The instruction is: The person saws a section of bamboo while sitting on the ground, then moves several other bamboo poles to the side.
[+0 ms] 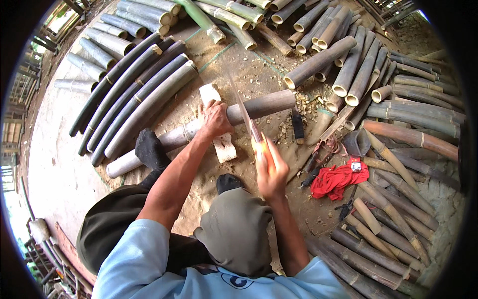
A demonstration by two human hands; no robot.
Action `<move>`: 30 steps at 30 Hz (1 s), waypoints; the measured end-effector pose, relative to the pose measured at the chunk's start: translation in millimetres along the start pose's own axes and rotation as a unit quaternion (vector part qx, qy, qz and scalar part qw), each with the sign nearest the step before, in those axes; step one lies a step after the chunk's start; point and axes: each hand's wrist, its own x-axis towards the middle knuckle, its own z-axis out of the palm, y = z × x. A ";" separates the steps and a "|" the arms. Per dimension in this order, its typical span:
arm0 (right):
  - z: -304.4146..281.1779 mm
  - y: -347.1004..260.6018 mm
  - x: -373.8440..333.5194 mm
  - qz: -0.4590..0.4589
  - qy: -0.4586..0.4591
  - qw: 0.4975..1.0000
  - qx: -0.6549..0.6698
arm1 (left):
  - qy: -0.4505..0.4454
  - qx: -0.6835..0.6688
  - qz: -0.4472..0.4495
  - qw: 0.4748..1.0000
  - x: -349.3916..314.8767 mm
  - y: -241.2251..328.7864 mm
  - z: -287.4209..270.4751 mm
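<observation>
A dark bamboo pole (269,103) lies slantwise in front of me, across a pale wooden block (226,150). My left hand (215,119) is closed over the pole where it crosses the block. In my right hand (273,172) is the handle of a hand saw. The saw blade (241,105), partly blurred, points away from me and crosses the pole just right of my left hand. My left foot in a dark sock (149,149) rests against the pole's near left part. The blade's teeth are too blurred to make out.
Several long dark bamboo pieces (134,97) lie side by side at left. Cut bamboo tubes (343,74) are heaped at the back and right. A red cloth (333,182) and a dark-handled tool (298,127) lie at right. Shavings (279,65) litter the ground.
</observation>
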 end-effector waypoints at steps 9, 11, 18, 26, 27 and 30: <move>-13.6 20.3 -49.2 0.008 0.017 0.999 -0.044 | 0.011 -0.016 -0.006 1.000 2.2 -6.7 -2.6; 6.7 11.1 23.9 -0.018 0.047 0.999 0.005 | 0.015 -0.017 0.005 1.000 7.8 0.7 1.2; -65.8 -29.0 -111.4 0.063 -0.027 0.997 -0.034 | -0.034 0.008 -0.016 0.999 10.4 -18.1 -6.9; 6.0 -3.6 15.6 0.025 -0.012 0.999 0.021 | 0.012 -0.004 -0.013 1.000 6.2 -3.1 0.6; 5.2 -7.2 2.1 0.039 -0.022 0.999 0.031 | -0.023 -0.010 -0.026 0.999 5.7 -11.2 -3.1; -47.0 -24.8 -124.9 0.100 0.015 0.995 -0.004 | -0.036 -0.022 -0.026 0.999 2.4 -18.7 -12.5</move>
